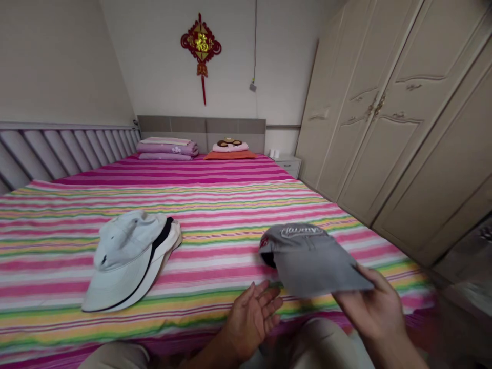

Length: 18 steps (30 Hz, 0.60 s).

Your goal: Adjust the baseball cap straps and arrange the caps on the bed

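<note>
My right hand grips the brim of a grey baseball cap, thumb on top and fingers underneath. The cap is held over the front part of the bed, its crown facing away from me, with white lettering on it. Just left of the cap's brim, my left hand is empty, palm turned up and fingers apart. On the bed to the left lies a stack of white baseball caps, one nested over another, brims pointing toward me. A dark edge shows between them.
The bed is spread with a striped sheet. Folded purple bedding and a pink pile on an orange cloth lie by the headboard. A rail runs along the left, and a wardrobe stands at right.
</note>
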### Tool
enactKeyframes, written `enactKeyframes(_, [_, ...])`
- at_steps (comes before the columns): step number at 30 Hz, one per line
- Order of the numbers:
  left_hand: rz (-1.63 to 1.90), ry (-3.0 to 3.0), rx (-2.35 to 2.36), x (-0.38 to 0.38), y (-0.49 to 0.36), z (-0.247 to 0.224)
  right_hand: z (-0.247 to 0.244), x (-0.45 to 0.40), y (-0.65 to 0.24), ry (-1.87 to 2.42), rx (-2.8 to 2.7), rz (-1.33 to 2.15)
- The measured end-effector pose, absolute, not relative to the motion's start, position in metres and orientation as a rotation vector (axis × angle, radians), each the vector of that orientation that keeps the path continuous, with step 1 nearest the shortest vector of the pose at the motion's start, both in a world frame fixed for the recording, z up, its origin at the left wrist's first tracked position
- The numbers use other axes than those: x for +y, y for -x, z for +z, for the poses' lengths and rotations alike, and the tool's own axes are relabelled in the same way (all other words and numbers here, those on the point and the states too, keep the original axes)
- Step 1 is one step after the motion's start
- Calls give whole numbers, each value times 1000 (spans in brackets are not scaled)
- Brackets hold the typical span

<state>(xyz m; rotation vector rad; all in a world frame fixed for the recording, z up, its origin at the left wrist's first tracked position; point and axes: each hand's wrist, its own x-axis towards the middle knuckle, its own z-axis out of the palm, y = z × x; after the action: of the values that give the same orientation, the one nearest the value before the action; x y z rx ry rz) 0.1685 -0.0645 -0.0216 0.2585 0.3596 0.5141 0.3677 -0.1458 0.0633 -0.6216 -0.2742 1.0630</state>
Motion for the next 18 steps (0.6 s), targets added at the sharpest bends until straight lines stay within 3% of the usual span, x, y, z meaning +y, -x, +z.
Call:
enactKeyframes(8, [459,-269,527,-62,-147,-63,97,-51,-452,614,-341,824])
enactKeyframes(18, [357,-319,366,-57,-108,-113,-26,-68,-520,844,-78,870])
